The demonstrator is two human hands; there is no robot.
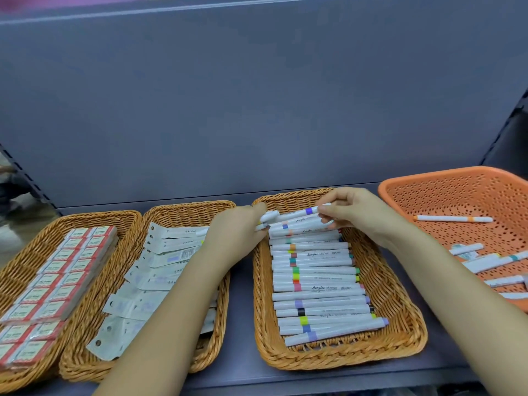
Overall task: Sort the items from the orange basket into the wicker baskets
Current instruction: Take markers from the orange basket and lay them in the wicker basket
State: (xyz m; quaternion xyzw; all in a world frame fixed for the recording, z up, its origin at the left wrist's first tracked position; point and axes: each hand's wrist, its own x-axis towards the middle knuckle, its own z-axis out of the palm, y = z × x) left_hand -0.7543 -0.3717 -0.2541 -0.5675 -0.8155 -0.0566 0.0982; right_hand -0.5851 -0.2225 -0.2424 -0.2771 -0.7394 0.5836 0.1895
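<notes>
Three wicker baskets stand in a row on a grey shelf. The right one (400, 332) holds a stacked row of several white acrylic markers (317, 287) with coloured bands. Over its far end, my left hand (243, 224) and my right hand (354, 212) each pinch an end of a few white markers (297, 217), the top one with a purple band. The orange basket (463, 195) sits at the right with several loose markers, one with orange bands (454, 219) lying alone near its back.
The middle wicker basket (183, 210) holds flat white packets (160, 252); my left forearm crosses over it. The left wicker basket (25, 261) is packed with red-and-white boxes (57, 281). A grey back panel rises behind the shelf. The shelf front edge runs below the baskets.
</notes>
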